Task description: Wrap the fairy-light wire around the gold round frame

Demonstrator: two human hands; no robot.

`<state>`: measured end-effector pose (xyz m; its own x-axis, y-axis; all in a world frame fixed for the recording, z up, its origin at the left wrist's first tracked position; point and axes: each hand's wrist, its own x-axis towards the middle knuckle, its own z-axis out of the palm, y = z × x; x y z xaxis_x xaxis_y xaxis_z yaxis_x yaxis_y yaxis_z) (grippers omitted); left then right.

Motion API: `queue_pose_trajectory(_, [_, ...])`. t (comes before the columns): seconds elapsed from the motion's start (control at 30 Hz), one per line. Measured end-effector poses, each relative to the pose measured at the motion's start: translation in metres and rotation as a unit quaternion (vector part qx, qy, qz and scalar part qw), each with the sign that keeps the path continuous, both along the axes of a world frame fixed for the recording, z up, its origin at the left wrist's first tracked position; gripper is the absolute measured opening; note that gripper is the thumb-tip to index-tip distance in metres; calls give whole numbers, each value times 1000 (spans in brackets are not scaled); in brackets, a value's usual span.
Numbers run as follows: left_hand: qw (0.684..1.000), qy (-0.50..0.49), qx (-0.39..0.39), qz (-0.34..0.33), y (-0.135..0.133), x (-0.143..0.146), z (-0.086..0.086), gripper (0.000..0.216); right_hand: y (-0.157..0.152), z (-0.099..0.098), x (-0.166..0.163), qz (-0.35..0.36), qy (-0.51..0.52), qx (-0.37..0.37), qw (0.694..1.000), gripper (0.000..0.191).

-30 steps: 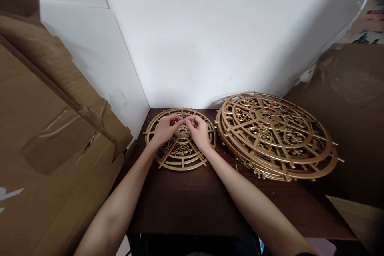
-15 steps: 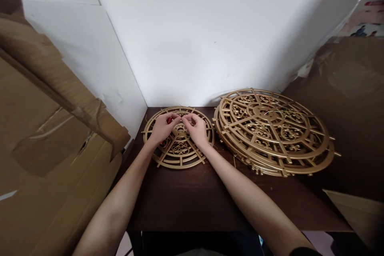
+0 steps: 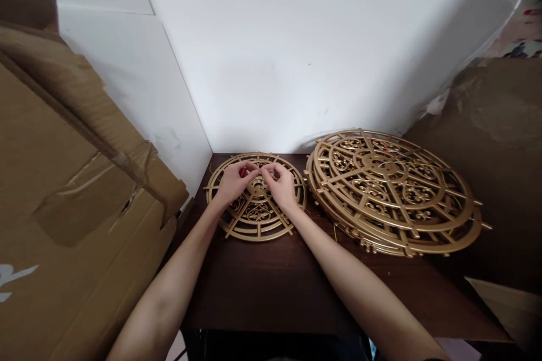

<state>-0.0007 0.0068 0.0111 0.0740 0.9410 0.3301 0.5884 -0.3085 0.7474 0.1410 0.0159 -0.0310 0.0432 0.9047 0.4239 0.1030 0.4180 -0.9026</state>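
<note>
Over the smaller gold openwork disc [image 3: 258, 231], which lies flat on the dark table, both my hands meet fingertip to fingertip. My left hand [image 3: 234, 185] is closed in a pinch with a glossy red tool [image 3: 243, 171] tucked in it; red shows by the thumb, and the rest is hidden. My right hand [image 3: 280, 185] also pinches, thumb against forefinger, just above the disc's centre. What lies between its fingertips is too small to make out. The disc has rings, spokes and scrollwork panels.
To the right a stack of larger gold discs [image 3: 393, 194] leans unevenly, with thin wires [image 3: 406, 161] across its top. Cardboard [image 3: 84, 197] stands close on the left, and a brown box [image 3: 499, 163] on the right. A white wall [image 3: 262, 67] rises behind the dark table [image 3: 262, 287].
The view has shifted slightly, so everything sits a little lower and further right. My hands stay pinched together over the small disc, with hardly any movement.
</note>
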Motion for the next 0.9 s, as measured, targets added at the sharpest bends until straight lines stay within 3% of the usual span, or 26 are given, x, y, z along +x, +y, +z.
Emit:
queue_pose_trajectory(0.4, [995, -93, -45, 5, 1, 3, -5, 27, 0, 2, 1, 7, -2, 2, 1000, 18])
queue_pose_trajectory(0.67, [993, -106, -31, 37, -2, 2, 1, 23, 1, -1, 1, -14, -14, -21, 1000, 24])
queue_pose_trajectory(0.9, [993, -110, -39, 30, 0, 3, -4, 24, 4, -5, 2, 6, -1, -22, 1000, 26])
